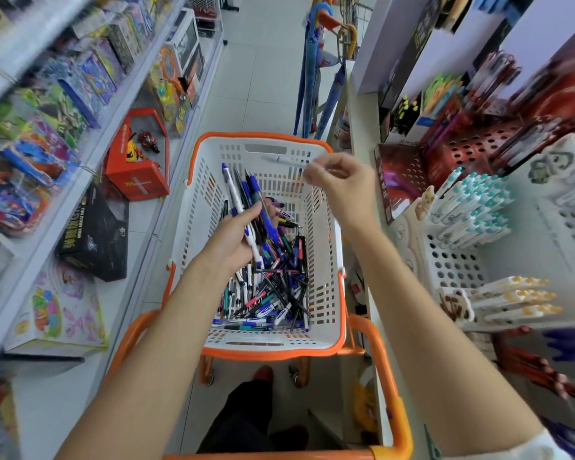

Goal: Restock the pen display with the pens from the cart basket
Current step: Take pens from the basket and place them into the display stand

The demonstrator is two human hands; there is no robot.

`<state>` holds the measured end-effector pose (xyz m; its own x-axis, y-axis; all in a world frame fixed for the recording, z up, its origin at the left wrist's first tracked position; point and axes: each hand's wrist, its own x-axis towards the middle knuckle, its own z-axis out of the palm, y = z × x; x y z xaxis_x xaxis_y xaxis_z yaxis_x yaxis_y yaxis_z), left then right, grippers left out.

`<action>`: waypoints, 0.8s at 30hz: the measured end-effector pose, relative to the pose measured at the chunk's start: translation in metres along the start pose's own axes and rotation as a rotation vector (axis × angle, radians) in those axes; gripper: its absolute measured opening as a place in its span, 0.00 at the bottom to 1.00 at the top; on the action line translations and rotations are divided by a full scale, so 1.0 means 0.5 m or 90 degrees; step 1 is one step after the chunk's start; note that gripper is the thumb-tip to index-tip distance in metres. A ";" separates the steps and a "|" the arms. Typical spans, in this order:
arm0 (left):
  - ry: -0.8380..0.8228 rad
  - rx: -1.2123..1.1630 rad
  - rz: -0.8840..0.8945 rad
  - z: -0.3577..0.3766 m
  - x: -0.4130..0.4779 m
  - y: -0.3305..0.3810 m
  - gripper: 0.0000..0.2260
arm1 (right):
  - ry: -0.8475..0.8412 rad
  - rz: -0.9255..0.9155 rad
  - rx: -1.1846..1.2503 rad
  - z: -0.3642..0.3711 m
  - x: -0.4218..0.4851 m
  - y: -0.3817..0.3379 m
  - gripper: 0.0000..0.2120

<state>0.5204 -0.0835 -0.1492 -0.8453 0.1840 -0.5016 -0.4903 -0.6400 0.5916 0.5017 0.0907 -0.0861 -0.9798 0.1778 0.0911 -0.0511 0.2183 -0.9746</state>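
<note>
The basket (326, 293), white with an orange rim, sits on an orange cart (390, 376) in the aisle. A loose pile of pens (273, 293) covers its bottom: blue, black, white, a few pink and teal.

The left hand (229, 237) hovers over the middle of the basket, fingers clenched around a bundle (246, 200) of blue, white and black pens that fans up and away from the palm.

The right hand (342, 184) is raised near the far right corner of the basket. Its fingers are curled, the tips pinching one pale pen (283, 160) that sticks out to the left, level and blurred by motion.

The display (455, 263), a white rack full of round holes, stands on the right-hand shelf, just beside the basket. Teal-capped pens (475, 204) fill its upper rows, and yellow-tipped pens (512, 297) lie in a lower tier. A red perforated rack (468, 151) stands behind it.

On the left, a shelf (90, 151) carries bright toy boxes, among them a red box (136, 167). Blue umbrellas (312, 78) hang further down the aisle.
</note>
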 end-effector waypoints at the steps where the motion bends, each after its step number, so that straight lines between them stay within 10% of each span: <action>1: 0.016 -0.038 0.013 0.009 0.006 0.000 0.07 | -0.024 -0.005 -0.046 0.010 -0.013 0.011 0.04; 7: 0.085 -0.019 0.076 0.043 0.021 -0.001 0.04 | -0.086 -0.131 -0.258 0.031 -0.069 0.055 0.07; 11: 0.113 0.022 0.065 0.041 0.022 -0.009 0.04 | 0.067 -0.153 -0.170 0.027 -0.076 0.056 0.08; 24: -0.032 0.096 0.037 0.054 -0.016 0.005 0.11 | -0.091 -0.062 -0.161 -0.006 -0.042 0.028 0.12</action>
<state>0.5201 -0.0666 -0.1265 -0.8808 0.1898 -0.4338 -0.4636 -0.5318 0.7086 0.5219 0.0928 -0.1010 -0.9909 0.0114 0.1341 -0.1137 0.4624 -0.8793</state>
